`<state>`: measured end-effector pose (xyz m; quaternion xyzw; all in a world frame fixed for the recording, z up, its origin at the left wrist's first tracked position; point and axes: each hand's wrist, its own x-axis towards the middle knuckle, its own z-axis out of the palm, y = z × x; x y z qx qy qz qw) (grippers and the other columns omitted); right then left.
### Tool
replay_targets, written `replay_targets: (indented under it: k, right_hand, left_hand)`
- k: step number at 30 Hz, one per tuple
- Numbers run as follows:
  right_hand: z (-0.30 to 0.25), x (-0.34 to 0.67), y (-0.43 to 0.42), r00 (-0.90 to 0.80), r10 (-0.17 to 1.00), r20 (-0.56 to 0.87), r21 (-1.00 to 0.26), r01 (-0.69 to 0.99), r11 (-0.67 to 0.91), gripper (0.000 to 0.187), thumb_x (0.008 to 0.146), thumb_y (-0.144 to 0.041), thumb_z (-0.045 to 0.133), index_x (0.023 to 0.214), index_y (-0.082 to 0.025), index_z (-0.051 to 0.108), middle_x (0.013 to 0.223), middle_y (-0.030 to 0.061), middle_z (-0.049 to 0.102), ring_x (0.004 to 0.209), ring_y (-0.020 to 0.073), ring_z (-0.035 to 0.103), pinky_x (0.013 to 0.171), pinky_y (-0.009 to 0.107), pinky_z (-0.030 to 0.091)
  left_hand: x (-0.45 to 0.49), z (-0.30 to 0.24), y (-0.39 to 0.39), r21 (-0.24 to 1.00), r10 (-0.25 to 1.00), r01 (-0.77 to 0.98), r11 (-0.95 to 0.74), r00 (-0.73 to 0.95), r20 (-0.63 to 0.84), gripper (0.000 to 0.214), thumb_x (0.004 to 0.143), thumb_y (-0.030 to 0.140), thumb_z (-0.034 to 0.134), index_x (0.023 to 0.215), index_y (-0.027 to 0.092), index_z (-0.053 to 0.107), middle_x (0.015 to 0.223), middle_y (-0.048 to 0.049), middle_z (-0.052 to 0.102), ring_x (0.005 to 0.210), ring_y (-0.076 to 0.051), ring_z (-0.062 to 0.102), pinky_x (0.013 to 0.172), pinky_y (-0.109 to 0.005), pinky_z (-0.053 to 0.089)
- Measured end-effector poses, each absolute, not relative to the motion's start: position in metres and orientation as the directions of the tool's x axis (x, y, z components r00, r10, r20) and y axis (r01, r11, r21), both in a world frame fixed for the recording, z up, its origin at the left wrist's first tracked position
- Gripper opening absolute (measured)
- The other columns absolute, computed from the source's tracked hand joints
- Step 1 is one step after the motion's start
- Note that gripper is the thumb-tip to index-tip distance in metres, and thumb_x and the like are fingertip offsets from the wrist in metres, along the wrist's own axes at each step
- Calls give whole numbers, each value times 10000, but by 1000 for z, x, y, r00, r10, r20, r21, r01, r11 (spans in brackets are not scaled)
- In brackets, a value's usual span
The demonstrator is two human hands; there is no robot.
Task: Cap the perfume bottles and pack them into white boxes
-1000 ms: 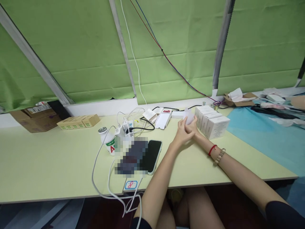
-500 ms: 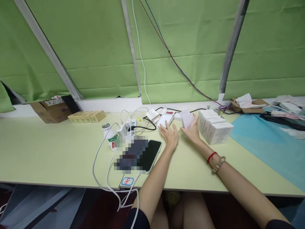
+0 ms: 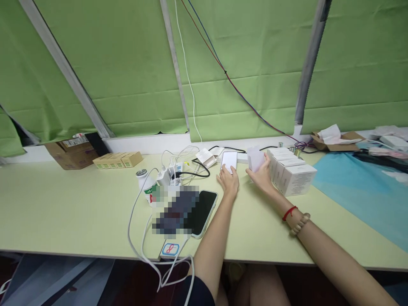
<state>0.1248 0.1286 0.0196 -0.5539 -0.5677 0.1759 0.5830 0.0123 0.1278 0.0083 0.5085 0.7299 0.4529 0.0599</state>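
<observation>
My left hand is closed around the near end of a flat white box on the table, its fingers over the lower part of the top face. To the right, my right hand grips a thin white piece that looks like a small box or a stack of cards, held tilted up a little above the table. Just right of that hand stands a row of white cartons with small print. An opened white packet lies to the left of the flat box.
Left of my arm lie a phone, a white bottle and a charger cluster with loose white cables. Small tan boxes and a brown carton sit at the back left. A blue sheet covers the right side.
My left hand has closed on the flat white box and shifted it slightly right, turning it straighter. My right hand still holds its white piece, now a little further right in view.
</observation>
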Motion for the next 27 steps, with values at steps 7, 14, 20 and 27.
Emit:
replay_targets:
  k: [7, 14, 20, 27]
  right_hand:
    - [11, 122, 130, 213, 826, 522, -775, 522, 355, 921, 581, -289, 623, 1366, -131, 169, 1360, 213, 373, 1227, 338, 413, 1001, 512, 356]
    - [12, 119, 126, 130, 845, 519, -738, 567, 366, 899, 609, -335, 638, 1368, -132, 199, 1382, 202, 375, 1244, 328, 408, 1002, 487, 368]
    - [16, 117, 120, 90, 847, 524, -720, 578, 384, 891, 612, -315, 639, 1371, -140, 206, 1376, 185, 394, 1231, 314, 426, 1004, 470, 372]
    - [24, 113, 117, 91, 863, 497, -741, 561, 368, 884, 613, -314, 633, 1368, -147, 206, 1341, 185, 427, 1208, 312, 442, 971, 469, 398]
  left_hand:
    - [11, 6, 145, 608, 755, 787, 100, -458, 469, 453, 865, 171, 309, 1291, 129, 455, 1336, -119, 511, 1372, -229, 295, 1138, -421, 189]
    - [8, 8, 158, 639, 778, 749, 177, -504, 376, 475, 863, 197, 311, 1289, 71, 479, 1475, -129, 351, 1421, -249, 172, 1162, -426, 135]
    - [8, 6, 171, 647, 768, 719, 253, -556, 317, 487, 891, 313, 297, 1235, 49, 517, 1465, -171, 353, 1420, -263, 171, 1155, -440, 130]
    - [2, 9, 192, 675, 669, 655, 339, -673, 316, 543, 897, 337, 302, 1359, 64, 386, 1500, -160, 288, 1308, -297, 371, 1074, -439, 283]
